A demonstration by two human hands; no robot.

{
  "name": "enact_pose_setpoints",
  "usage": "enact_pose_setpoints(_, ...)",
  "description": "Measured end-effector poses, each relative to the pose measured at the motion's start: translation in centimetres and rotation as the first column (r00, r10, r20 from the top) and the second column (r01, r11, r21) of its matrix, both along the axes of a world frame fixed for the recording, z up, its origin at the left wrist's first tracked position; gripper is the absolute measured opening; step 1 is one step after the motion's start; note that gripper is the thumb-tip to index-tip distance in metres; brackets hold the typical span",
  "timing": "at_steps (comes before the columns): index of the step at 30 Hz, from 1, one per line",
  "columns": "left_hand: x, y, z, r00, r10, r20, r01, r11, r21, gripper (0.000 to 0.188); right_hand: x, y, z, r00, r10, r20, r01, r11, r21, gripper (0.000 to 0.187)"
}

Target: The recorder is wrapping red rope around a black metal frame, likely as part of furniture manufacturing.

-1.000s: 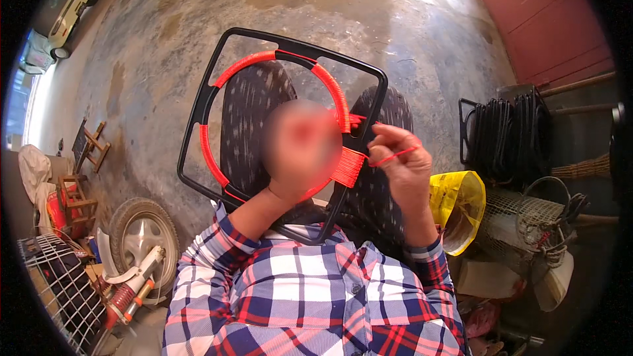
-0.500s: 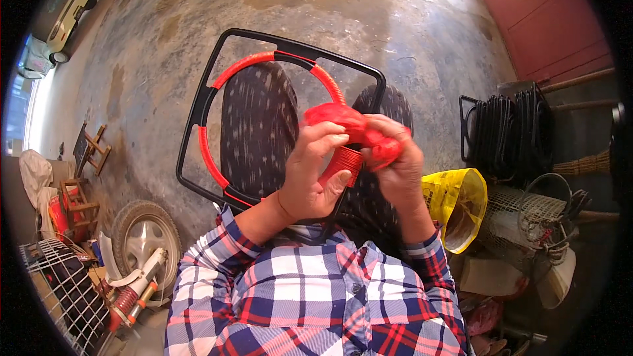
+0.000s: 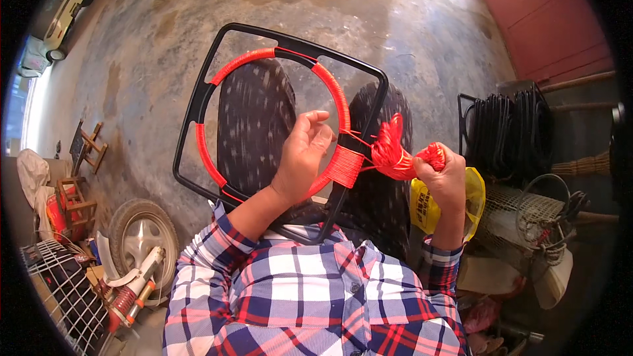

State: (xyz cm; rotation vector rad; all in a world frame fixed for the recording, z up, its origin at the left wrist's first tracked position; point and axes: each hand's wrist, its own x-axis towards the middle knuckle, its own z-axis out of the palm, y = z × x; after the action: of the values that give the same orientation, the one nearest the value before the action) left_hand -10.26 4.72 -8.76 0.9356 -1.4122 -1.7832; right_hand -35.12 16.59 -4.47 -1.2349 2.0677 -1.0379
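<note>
A black frame (image 3: 380,95) with a round inner ring lies across my thighs. Stretches of the ring are wrapped in red cord (image 3: 210,156), and a thicker red winding (image 3: 345,167) binds the ring to the right side bar. My right hand (image 3: 444,175) is closed around one end of a bundle of red cord (image 3: 394,155), just right of the frame. Thin strands run taut from the bundle to the ring. Inside the ring, close to the winding, my left hand (image 3: 303,157) has bent fingers apart from the thumb, with nothing visible in it.
A yellow bag (image 3: 425,207) and a wire mesh roll (image 3: 511,214) lie at my right, below stacked black frames (image 3: 508,128). To my left are a wheel (image 3: 142,231), a white wire rack (image 3: 62,283) and small wooden stools (image 3: 79,204). Concrete floor (image 3: 316,0) stretches ahead.
My right hand has moved right and drawn the cord bundle away from the frame, pulling strands out. My left hand has come off the winding and shifted slightly left.
</note>
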Motion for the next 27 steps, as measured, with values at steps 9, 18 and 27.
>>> enact_pose_setpoints(9,-0.4,-0.1,1.6,0.906,-0.069,-0.417,0.295,0.81,0.506,0.045,0.5,-0.4,-3.2,0.624,0.159,0.765,0.16,0.932,-0.324,0.016)
enact_pose_setpoints(18,-0.6,-0.2,1.4,0.887,-0.096,-0.451,0.351,0.775,0.525,0.048,0.8,-1.1,-2.1,0.884,0.254,0.393,-0.179,0.96,-0.216,0.01)
enact_pose_setpoints(27,-0.4,-0.4,1.0,0.88,-0.068,-0.471,0.362,0.738,0.57,0.048,-3.7,1.0,-2.0,0.323,0.37,0.871,0.541,0.683,-0.49,0.025)
